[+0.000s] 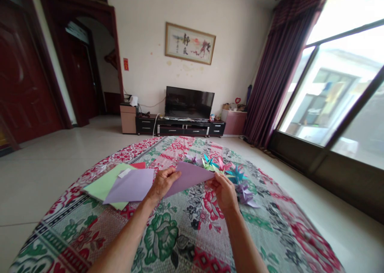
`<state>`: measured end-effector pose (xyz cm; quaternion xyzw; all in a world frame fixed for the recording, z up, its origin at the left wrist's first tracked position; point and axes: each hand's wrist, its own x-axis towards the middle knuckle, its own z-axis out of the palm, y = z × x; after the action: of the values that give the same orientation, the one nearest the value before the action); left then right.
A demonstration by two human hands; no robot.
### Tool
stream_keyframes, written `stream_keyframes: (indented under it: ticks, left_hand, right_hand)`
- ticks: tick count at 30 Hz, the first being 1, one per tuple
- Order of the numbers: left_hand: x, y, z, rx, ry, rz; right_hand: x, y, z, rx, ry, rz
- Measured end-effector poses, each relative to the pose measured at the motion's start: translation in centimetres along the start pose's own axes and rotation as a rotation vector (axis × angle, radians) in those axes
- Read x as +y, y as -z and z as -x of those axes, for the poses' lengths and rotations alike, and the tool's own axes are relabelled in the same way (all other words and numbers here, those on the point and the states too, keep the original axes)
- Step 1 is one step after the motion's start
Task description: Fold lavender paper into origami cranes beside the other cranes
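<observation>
A sheet of purple paper is held up over the table between my two hands. My left hand pinches its left edge, thumb on top. At the sheet's right corner, my right hand has its fingers closed on the paper. Left of my left hand lies a stack of coloured paper, with a light purple sheet over green sheets and a bit of red showing behind. Beyond and beside my right hand sit several folded paper pieces with pointed tips, among them a blue one and a purple one.
A flowered cloth covers the round table. Across the tiled floor stand a black TV cabinet and a television against the wall. Dark curtains hang beside a large window on the right. Wooden doors are at the left.
</observation>
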<state>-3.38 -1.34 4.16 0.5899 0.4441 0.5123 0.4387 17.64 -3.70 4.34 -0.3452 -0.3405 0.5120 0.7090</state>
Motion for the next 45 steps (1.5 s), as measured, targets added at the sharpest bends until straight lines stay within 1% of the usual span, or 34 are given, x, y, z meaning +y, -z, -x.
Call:
stream_keyframes:
  ticks: [2, 4, 6, 8, 10, 11, 12, 14, 17, 20, 23, 28, 34, 40, 45]
  left_hand:
    - [0.0, 0.1, 0.0, -0.011, 0.006, -0.011]
    - [0.0, 0.2, -0.1, -0.037, -0.001, -0.025]
    - [0.1, 0.2, 0.0, -0.096, -0.01, -0.044]
    - [0.1, 0.1, 0.1, -0.174, -0.009, -0.074]
    - [0.1, -0.2, 0.2, -0.248, 0.002, -0.113]
    - [0.1, -0.4, 0.3, -0.28, 0.008, -0.13]
    - [0.1, -0.5, 0.5, -0.307, 0.011, -0.143]
    - [0.0, -0.9, 0.6, -0.346, 0.011, -0.154]
    - [-0.1, -1.3, 0.8, -0.364, -0.008, -0.176]
    - [-0.2, -1.4, 0.7, -0.37, -0.01, -0.182]
    - [-0.3, -1.4, 0.7, -0.386, 0.017, -0.144]
    - [-0.2, -1.3, 0.8, -0.392, 0.033, -0.127]
    - [-0.1, -1.3, 0.7, -0.41, 0.032, -0.141]
    - [-0.1, -1.3, 0.8, -0.428, 0.012, -0.128]
    - [0.2, -1.3, 0.8, -0.434, 0.031, -0.105]
  right_hand:
    - [-0.2, 0.2, -0.1, 0.0, 0.013, 0.086]
    - [-0.8, 0.3, -0.1, 0.006, 0.049, 0.249]
    - [-1.7, 0.1, 0.1, 0.002, 0.141, 0.5]
    - [-2.5, -0.5, 0.5, 0.003, 0.301, 0.712]
    - [-2.8, -1.2, 0.8, -0.062, 0.462, 0.904]
    - [-2.8, -1.6, 1.0, -0.131, 0.508, 0.969]
    - [-2.6, -2.0, 1.2, -0.186, 0.53, 1.007]
    - [-2.1, -2.4, 1.4, -0.268, 0.499, 1.05]
    - [-1.3, -2.6, 1.5, -0.275, 0.443, 1.057]
    - [-1.0, -2.5, 1.4, -0.28, 0.411, 0.997]
    - [-1.1, -2.3, 1.3, -0.297, 0.376, 0.958]
    - [-1.2, -2.2, 1.3, -0.31, 0.365, 0.905]
    - [-1.2, -2.1, 1.2, -0.318, 0.359, 0.939]
    - [-1.0, -1.9, 1.2, -0.3, 0.289, 0.881]
    - [-1.2, -2.0, 1.3, -0.309, 0.234, 0.856]
